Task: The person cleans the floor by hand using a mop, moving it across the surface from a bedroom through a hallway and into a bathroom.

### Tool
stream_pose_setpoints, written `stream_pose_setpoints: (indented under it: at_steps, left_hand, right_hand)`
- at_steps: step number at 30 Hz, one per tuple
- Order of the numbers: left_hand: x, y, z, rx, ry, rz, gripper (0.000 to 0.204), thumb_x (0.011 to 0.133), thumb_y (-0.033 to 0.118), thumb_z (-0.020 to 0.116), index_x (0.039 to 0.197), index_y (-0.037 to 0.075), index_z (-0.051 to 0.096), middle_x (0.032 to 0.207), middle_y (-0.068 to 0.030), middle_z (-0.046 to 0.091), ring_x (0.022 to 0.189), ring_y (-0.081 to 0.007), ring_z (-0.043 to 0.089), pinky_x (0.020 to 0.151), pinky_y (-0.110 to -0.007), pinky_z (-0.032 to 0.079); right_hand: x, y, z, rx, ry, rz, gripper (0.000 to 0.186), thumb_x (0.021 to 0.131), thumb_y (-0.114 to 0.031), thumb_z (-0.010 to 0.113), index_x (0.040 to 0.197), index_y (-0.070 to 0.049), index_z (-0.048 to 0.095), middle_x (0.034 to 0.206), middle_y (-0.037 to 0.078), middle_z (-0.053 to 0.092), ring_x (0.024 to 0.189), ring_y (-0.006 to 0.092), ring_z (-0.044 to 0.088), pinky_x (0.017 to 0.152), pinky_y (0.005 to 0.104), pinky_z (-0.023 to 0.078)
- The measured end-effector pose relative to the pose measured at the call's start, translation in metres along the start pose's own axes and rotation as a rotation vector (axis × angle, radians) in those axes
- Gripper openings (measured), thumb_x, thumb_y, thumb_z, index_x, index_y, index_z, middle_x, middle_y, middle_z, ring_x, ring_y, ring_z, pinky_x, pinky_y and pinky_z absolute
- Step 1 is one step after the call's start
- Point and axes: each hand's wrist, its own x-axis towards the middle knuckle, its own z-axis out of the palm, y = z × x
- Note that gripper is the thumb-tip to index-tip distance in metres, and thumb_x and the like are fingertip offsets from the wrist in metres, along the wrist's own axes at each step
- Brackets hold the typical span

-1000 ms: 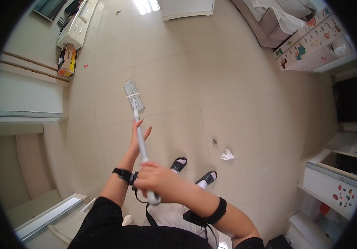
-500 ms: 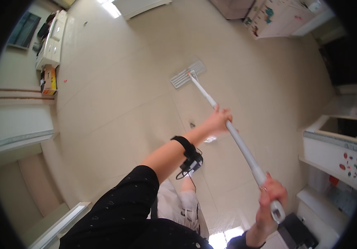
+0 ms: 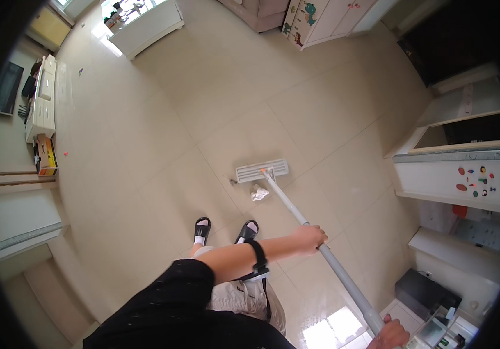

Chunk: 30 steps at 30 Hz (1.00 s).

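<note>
A flat mop head [image 3: 247, 173] lies on the tiled floor ahead of me, its grey pole [image 3: 343, 273] running down to the lower right. My left hand [image 3: 311, 238] is closed round the middle of the pole, my forearm crossing in front of my body. My right hand [image 3: 390, 331] grips the pole's lower end near the frame's bottom right. Crumpled white paper [image 3: 259, 193] rests just on the near side of the mop head, and a small dark bit of debris [image 3: 233, 181] sits by its left end. My feet in black slides [image 3: 201, 231] stand below them.
White low furniture [image 3: 151, 36] stands far ahead, beside a sofa [image 3: 253, 11] and a sticker-covered cabinet [image 3: 325, 17]. A television stand [image 3: 46, 104] and cardboard box [image 3: 46, 156] line the left wall. Cabinets with magnets [image 3: 436, 180] and a dark box [image 3: 418, 291] are on the right.
The mop head has swung from ahead-left to the right, then come back nearer, beside the paper. My right hand has moved rightward and down, my left hand rightward and down too.
</note>
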Motion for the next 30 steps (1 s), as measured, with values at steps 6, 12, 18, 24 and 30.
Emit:
stream_pose_setpoints:
  at_steps: [6, 12, 18, 24, 30]
  left_hand:
    - [-0.005, -0.097, -0.106, -0.11, 0.626, -0.22, 0.047, 0.095, 0.037, 0.096, 0.129, 0.012, 0.075, 0.136, -0.0113, 0.073, 0.129, -0.0388, 0.071, 0.108, -0.051, 0.059]
    - [0.022, -0.227, -0.16, 0.064, 0.743, -0.235, 0.052, 0.092, 0.032, 0.102, 0.131, 0.009, 0.077, 0.176, -0.0214, 0.058, 0.164, -0.0455, 0.054, 0.128, -0.051, 0.053]
    - [0.064, -0.16, -0.04, -0.051, 0.233, -0.072, 0.024, 0.089, 0.025, 0.094, 0.107, 0.015, 0.082, 0.133, -0.0128, 0.074, 0.137, -0.0401, 0.065, 0.117, -0.051, 0.057]
    - [0.053, 0.019, 0.123, -0.117, -0.354, 0.058, 0.03, 0.094, 0.029, 0.087, 0.123, 0.02, 0.087, 0.12, -0.0055, 0.084, 0.127, -0.0356, 0.074, 0.106, -0.051, 0.063]
    - [0.056, 0.097, 0.107, -0.114, -0.373, 0.055, 0.024, 0.099, 0.031, 0.087, 0.119, 0.017, 0.084, 0.12, -0.0129, 0.083, 0.127, -0.0376, 0.075, 0.103, -0.055, 0.064]
  right_hand:
    - [0.065, 0.083, 0.094, -0.186, -0.666, -0.018, 0.02, 0.096, -0.005, 0.08, 0.09, -0.015, 0.063, 0.085, 0.002, 0.062, 0.092, 0.0259, 0.068, 0.118, 0.0545, 0.053]
    - [0.076, 0.196, 0.147, -0.16, -0.629, 0.006, 0.02, 0.086, 0.004, 0.081, 0.09, -0.012, 0.071, 0.095, 0.005, 0.079, 0.098, 0.0276, 0.08, 0.12, 0.0583, 0.057]
    - [0.002, 0.124, 0.051, -0.276, 0.114, 0.232, 0.02, 0.099, 0.001, 0.074, 0.091, -0.014, 0.063, 0.089, 0.003, 0.066, 0.097, 0.0254, 0.068, 0.121, 0.0556, 0.052]
    - [-0.061, -0.008, -0.072, -0.177, 0.538, 0.363, 0.022, 0.111, -0.001, 0.063, 0.095, -0.014, 0.057, 0.088, 0.004, 0.055, 0.1, 0.0234, 0.058, 0.119, 0.0508, 0.047]
    - [-0.033, -0.045, -0.138, 0.323, 0.493, 0.044, 0.027, 0.104, -0.016, 0.069, 0.083, -0.015, 0.052, 0.079, 0.004, 0.05, 0.095, 0.0274, 0.059, 0.1, 0.0517, 0.048]
